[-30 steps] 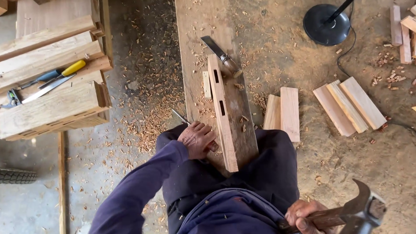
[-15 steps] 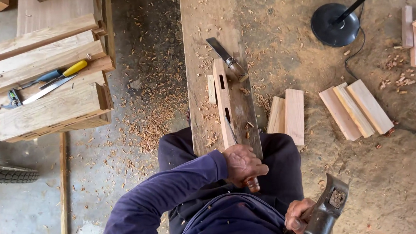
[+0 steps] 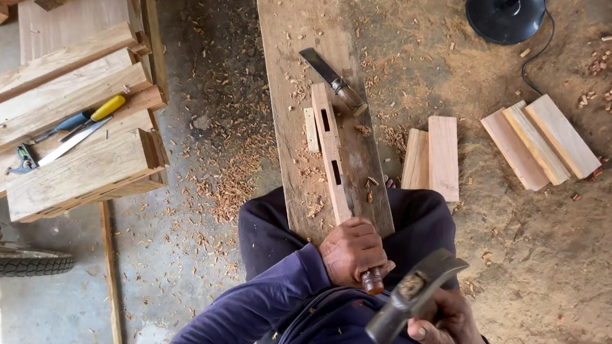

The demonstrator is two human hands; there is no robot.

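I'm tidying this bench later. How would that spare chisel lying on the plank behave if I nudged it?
The spare chisel would probably slide rather than roll: its flat blade rests on the plank. Its rounded handle end might pivot a bit. It looks stiff and fairly heavy for its size, being steel.

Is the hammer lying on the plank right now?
No, the hammer is gripped in the right hand, raised beside the chisel that the left hand holds.

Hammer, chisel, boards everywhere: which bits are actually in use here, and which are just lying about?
In use:
left hand gripping a chisel
right hand holding the hammer
slotted wood piece on the plank

Lying about:
spare chisel
short boards
screwdriver
lamp base
tyre
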